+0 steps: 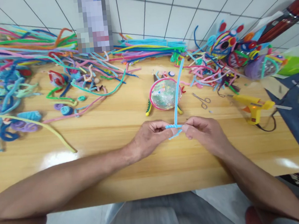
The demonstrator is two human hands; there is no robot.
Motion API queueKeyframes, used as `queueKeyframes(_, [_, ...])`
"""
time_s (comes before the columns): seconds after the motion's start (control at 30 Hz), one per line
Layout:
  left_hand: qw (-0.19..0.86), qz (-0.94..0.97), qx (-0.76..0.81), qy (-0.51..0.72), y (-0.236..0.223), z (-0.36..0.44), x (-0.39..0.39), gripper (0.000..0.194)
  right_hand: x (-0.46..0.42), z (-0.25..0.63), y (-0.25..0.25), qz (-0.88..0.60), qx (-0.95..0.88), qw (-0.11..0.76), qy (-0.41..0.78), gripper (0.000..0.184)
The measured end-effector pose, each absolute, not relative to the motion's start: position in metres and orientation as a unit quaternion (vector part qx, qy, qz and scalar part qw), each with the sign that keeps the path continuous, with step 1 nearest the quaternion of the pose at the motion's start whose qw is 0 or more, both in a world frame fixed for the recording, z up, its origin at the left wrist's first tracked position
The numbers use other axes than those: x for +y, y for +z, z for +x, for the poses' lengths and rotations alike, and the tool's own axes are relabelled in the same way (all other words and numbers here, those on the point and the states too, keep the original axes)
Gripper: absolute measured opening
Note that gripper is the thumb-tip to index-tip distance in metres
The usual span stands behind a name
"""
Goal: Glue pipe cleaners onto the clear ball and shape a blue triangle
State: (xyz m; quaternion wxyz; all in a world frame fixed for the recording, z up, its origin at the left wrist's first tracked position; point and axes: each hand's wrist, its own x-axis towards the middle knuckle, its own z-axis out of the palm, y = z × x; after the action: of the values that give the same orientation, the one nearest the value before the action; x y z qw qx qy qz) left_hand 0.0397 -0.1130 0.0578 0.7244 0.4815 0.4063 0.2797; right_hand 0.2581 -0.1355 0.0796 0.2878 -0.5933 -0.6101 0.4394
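Note:
Between my two hands is a light blue pipe cleaner point(178, 91), its long end standing up and away from me, the rest coiled in tight turns near my fingertips. My left hand point(153, 136) pinches the coiled part between thumb and fingers. On the other side, my right hand point(203, 131) pinches the opposite end close to the crossing point. Just beyond them lies a clear rounded shape with a pink rim point(165, 93), over pliers with yellow-green handles point(148, 107). Small scissors point(202, 100) rest to its right.
A yellow hot glue gun point(254, 105) with a cord lies at the right. Bundled pipe cleaners point(154, 50) line the wall, and looped blue ones point(3, 91) pile up at the left. Decorated colourful figures point(223, 45) stand at the back right, near a dark red flask point(285, 18).

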Motion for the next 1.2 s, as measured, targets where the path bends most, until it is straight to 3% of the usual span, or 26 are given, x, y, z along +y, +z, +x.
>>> queueKeyframes(0.2, [0.711,0.491,0.42,0.276,0.059,0.04,-0.113,0.042,-0.129,0.27,0.083,-0.6,-0.579,0.383,0.398,0.028])
queueKeyframes(0.4, [0.716,0.491,0.398,0.298,0.059,0.041,-0.114,0.041,-0.135,0.257,0.073,-0.532,-0.578,0.329,0.524,0.026])
queueKeyframes(0.73, [0.75,0.48,0.385,0.243,0.048,0.04,-0.116,0.042,-0.136,0.255,0.072,-0.514,-0.567,0.318,0.559,0.017])
queueKeyframes(1.2, [0.75,0.468,0.38,0.272,0.053,0.041,-0.113,0.042,-0.137,0.249,0.073,-0.527,-0.532,0.348,0.564,0.033])
